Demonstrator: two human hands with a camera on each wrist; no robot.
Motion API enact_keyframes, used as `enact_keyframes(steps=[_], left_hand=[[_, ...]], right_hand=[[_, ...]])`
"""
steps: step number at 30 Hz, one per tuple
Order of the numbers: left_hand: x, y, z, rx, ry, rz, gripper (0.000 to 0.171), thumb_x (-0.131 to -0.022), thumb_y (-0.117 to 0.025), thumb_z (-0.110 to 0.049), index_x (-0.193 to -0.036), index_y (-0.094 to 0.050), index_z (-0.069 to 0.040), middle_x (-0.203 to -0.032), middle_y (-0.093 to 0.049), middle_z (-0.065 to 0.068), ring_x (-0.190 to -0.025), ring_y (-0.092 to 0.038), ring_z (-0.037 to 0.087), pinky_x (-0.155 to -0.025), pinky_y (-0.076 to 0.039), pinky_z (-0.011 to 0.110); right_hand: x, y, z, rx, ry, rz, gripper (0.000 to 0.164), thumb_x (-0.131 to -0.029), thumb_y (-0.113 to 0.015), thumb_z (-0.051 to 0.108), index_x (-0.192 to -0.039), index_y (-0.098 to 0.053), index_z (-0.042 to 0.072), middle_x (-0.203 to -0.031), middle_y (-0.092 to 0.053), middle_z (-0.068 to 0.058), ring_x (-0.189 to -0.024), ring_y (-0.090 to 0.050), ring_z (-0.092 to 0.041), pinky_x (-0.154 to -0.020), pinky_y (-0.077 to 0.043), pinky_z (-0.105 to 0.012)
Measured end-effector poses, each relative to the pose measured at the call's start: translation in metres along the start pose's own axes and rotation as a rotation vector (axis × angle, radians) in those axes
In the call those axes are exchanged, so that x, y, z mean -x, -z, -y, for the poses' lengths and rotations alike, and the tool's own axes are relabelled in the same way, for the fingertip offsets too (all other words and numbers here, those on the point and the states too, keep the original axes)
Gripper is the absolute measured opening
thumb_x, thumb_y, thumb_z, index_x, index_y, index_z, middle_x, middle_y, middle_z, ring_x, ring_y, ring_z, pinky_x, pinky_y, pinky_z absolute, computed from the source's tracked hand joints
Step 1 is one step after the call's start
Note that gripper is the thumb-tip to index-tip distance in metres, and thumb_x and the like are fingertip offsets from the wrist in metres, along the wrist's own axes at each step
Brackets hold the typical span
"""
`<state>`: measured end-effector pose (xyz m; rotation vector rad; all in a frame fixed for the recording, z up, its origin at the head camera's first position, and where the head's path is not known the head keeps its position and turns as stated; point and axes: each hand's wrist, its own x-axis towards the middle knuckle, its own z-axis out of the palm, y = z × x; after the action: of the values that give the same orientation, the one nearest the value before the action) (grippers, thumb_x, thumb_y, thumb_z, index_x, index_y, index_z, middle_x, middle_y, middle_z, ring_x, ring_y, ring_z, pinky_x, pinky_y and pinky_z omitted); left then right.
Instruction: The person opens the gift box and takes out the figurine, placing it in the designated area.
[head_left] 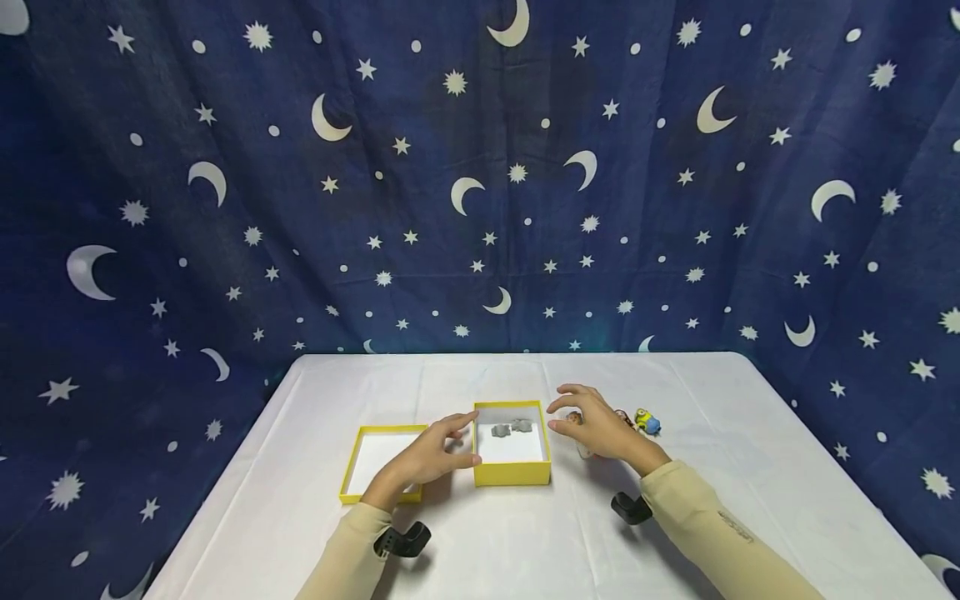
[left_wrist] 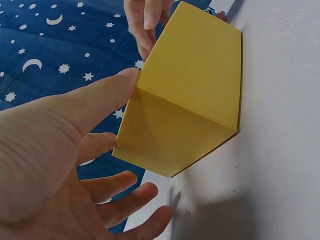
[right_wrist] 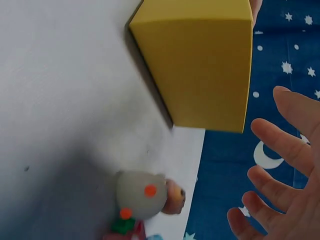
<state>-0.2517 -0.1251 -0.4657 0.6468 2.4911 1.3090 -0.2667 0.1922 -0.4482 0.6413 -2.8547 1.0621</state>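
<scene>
A yellow box point(head_left: 512, 474) with a white inside stands uncovered on the table. Two small grey figures point(head_left: 501, 431) lie within it. My left hand point(head_left: 431, 454) is at the box's left side, thumb and index fingertips right at its upper edge, the other fingers spread loosely, as the left wrist view shows. To the right of the box hovers my right hand point(head_left: 600, 425), fingers spread and holding nothing. Below that hand, a toy figurine point(right_wrist: 142, 195) with a grey, orange-dotted body shows in the right wrist view.
The shallow yellow lid point(head_left: 351, 462) lies to the left, partly behind my left forearm. A yellow-and-blue minion figurine point(head_left: 647, 422) sits beyond my right hand, beside other figurines that the hand partly hides. A dark blue star-patterned curtain point(head_left: 480, 233) hangs behind the table.
</scene>
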Motion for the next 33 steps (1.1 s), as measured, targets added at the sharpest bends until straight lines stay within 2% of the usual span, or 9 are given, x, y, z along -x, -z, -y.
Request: enact_keyframes(steps=[4, 11, 24, 33], left_hand=[[0.0, 0.001, 0.0, -0.002, -0.004, 0.001, 0.075, -0.092, -0.075, -0.021, -0.157, -0.038, -0.009, -0.161, -0.036, 0.02, -0.139, -0.046, 0.043, -0.117, -0.03, 0.065], [-0.001, 0.001, 0.001, 0.008, -0.014, 0.006, 0.075, -0.092, -0.075, -0.02, -0.156, -0.038, -0.007, -0.161, -0.037, 0.021, -0.139, -0.046, 0.044, -0.117, -0.03, 0.065], [-0.003, 0.002, 0.0, 0.003, 0.001, 0.002, 0.074, -0.093, -0.074, -0.02, -0.157, -0.038, -0.009, -0.161, -0.038, 0.02, -0.139, -0.045, 0.046, -0.117, -0.03, 0.067], [-0.002, 0.0, -0.001, 0.013, 0.026, 0.004, 0.075, -0.093, -0.074, -0.022, -0.157, -0.038, -0.012, -0.163, -0.036, 0.017, -0.141, -0.045, 0.045, -0.117, -0.028, 0.067]], right_hand=[[-0.006, -0.006, 0.005, -0.009, 0.017, 0.029, 0.026, -0.094, -0.072, 0.025, -0.113, -0.075, 0.008, -0.151, -0.047, -0.021, -0.142, -0.037, -0.046, -0.101, -0.049, -0.057], [-0.016, -0.015, 0.014, 0.019, 0.026, 0.067, 0.029, -0.094, -0.073, 0.025, -0.117, -0.074, 0.008, -0.153, -0.045, -0.021, -0.146, -0.032, -0.046, -0.114, -0.03, -0.07], [-0.034, -0.03, 0.025, 0.079, 0.049, 0.106, 0.029, -0.092, -0.075, 0.026, -0.116, -0.076, 0.011, -0.155, -0.044, -0.021, -0.147, -0.032, -0.044, -0.114, -0.028, -0.071], [-0.042, -0.039, 0.033, 0.144, 0.021, 0.141, 0.028, -0.088, -0.079, 0.028, -0.113, -0.077, 0.015, -0.156, -0.043, -0.019, -0.149, -0.031, -0.04, -0.116, -0.029, -0.068]])
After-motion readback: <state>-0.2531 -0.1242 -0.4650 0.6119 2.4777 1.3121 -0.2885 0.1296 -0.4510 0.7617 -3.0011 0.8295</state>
